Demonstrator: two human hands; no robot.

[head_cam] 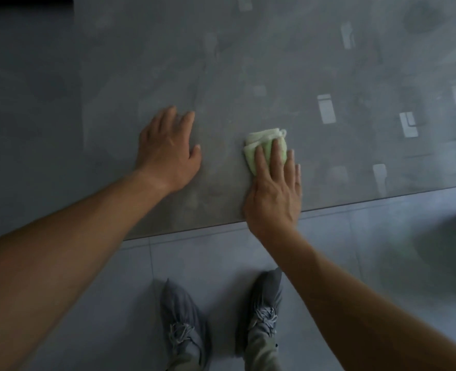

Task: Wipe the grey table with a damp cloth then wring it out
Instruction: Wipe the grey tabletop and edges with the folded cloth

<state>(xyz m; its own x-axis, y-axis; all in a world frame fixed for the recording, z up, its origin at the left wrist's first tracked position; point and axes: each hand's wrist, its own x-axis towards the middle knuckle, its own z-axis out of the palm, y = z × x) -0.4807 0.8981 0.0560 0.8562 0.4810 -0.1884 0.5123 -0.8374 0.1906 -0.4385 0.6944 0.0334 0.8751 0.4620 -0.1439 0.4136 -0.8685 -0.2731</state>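
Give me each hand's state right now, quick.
Left hand: open, flat on the grey table, holding nothing.
Right hand: open, fingers flat, pressing the folded green cloth onto the table.

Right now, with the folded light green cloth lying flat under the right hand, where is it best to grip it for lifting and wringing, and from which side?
Grip the folded light green cloth at its far end, where the stacked layers stick out past the fingers of the right hand. Come from above, probably curling those fingers over that thick edge. It lies flat on the grey table, so a side approach offers little to catch.
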